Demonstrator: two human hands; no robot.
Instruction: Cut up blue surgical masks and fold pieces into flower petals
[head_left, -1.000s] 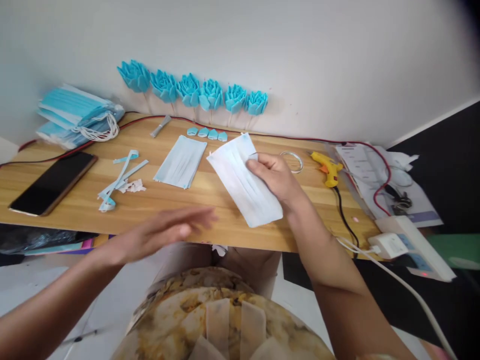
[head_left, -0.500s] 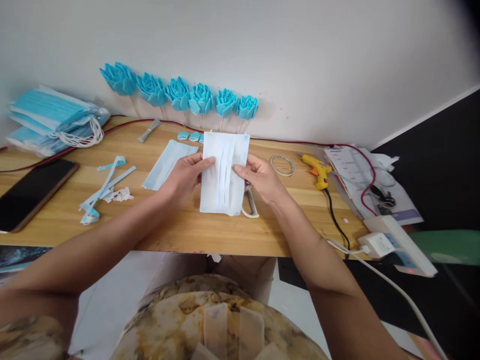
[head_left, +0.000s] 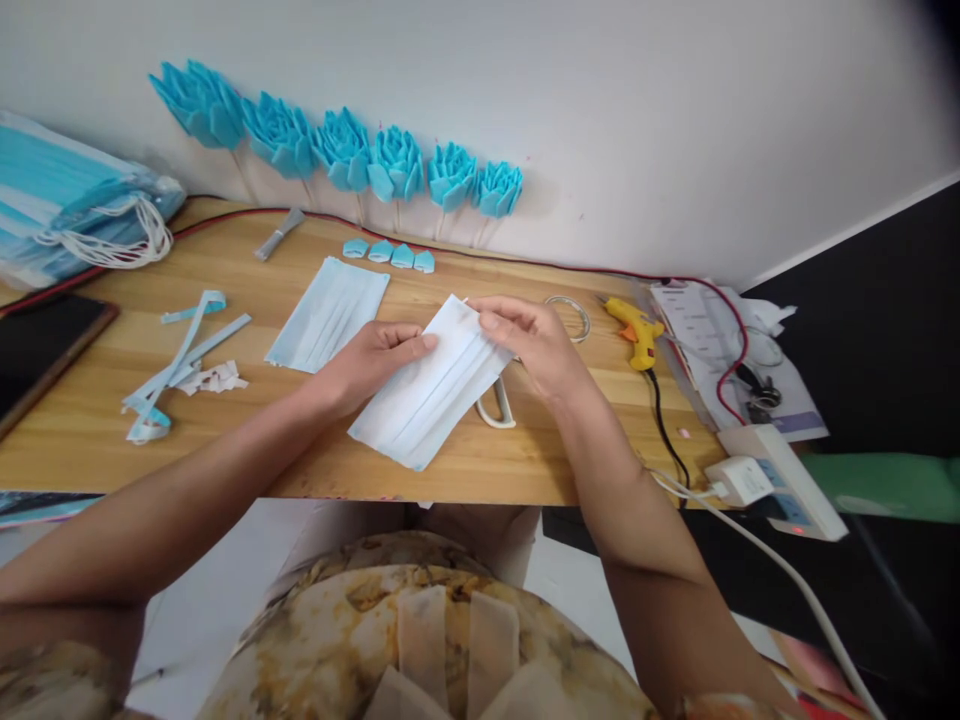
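Observation:
Both of my hands hold a white pleated face mask sheet (head_left: 427, 395) just above the wooden table (head_left: 525, 460), tilted with its long side running from lower left to upper right. My left hand (head_left: 367, 362) pinches its left edge. At the upper right corner my right hand (head_left: 529, 338) grips it with curled fingers. Scissors (head_left: 495, 405) lie partly hidden under the sheet and my right hand. A second light-blue mask sheet (head_left: 328, 315) lies flat to the left.
Blue folded flowers (head_left: 341, 150) lean on the wall, small blue petals (head_left: 390, 252) below them. Cut strips (head_left: 176, 360), a mask stack (head_left: 71, 205) and a phone (head_left: 41, 345) sit left. A yellow glue gun (head_left: 634, 325), wire ring (head_left: 574, 312), papers and power strip (head_left: 780, 475) sit right.
My left hand came up from the table's front edge and took the sheet's left edge. Both hands then turned the sheet from upright to slanted and lowered it toward the table.

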